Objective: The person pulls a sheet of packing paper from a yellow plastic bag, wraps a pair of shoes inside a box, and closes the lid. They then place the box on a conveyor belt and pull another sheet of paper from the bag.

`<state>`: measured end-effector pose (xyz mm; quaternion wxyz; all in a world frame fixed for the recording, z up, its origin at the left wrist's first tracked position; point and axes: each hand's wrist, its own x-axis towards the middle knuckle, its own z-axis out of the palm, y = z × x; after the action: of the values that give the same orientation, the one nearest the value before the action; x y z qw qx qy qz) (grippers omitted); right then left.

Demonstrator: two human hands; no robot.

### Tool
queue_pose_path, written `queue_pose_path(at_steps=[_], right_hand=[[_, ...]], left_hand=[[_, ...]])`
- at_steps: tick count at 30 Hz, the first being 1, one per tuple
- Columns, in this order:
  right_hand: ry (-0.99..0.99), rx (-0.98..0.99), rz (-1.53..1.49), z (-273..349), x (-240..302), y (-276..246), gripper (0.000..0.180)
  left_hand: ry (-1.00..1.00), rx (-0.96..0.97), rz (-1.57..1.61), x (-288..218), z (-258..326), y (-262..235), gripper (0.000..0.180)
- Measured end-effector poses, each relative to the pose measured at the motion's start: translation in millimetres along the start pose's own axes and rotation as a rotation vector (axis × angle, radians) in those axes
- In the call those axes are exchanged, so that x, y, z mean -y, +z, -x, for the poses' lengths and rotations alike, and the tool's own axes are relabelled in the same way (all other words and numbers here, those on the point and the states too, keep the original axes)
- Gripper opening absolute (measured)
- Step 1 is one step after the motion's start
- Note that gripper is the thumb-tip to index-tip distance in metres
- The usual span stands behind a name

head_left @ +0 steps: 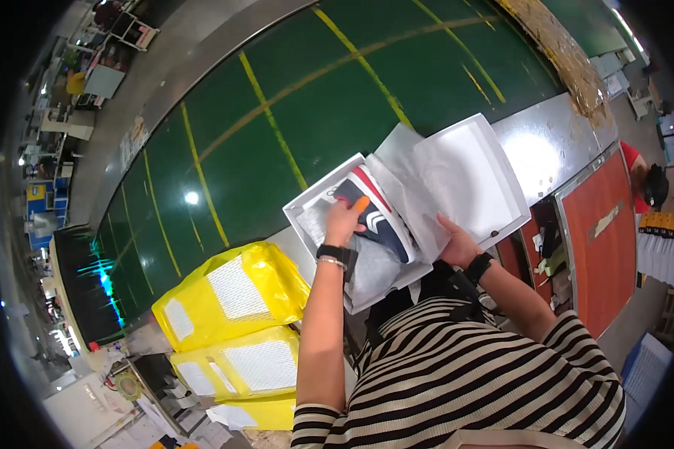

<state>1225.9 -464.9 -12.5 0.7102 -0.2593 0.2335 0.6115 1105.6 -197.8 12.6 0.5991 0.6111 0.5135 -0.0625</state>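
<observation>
Sneaker (376, 217), navy, white and red, lies in an open white shoebox (318, 202) at frame centre, on a steel desk (547, 142) edging a green conveyor belt (307, 112). Left hand (344, 221) presses fingers flat on it; right hand (457, 243) grips white tissue paper (419, 202). Yellow mailer bags (232, 292) stack lower left; factory floor beyond.

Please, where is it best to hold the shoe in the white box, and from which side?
Probably the shoe at its upturned side wall, from above: it lies on its side in the open box, tissue paper folded back, and the left hand already rests there.
</observation>
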Motion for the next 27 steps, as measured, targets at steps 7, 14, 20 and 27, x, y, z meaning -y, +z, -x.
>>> queue_pose_path(at_steps=[7,14,20,27], right_hand=[[-1.200,0.343,2.187,63.6,-27.9,107.0,0.046],[-0.837,0.641,2.412,-7.5,-94.9,91.4,0.021],[-0.477,0.663,2.481,41.8,-93.4,97.3,0.033],[-0.747,0.082,1.705,34.8,-12.5,77.0,0.036]], left_hand=[[0.303,-0.148,0.515,38.2,97.8,-51.2,0.030],[0.786,-0.611,-0.182,69.4,150.0,-88.0,0.047],[0.653,-0.233,-1.105,24.3,120.4,-60.7,0.106],[0.470,-0.037,-1.069,4.8,93.3,-39.9,0.117]])
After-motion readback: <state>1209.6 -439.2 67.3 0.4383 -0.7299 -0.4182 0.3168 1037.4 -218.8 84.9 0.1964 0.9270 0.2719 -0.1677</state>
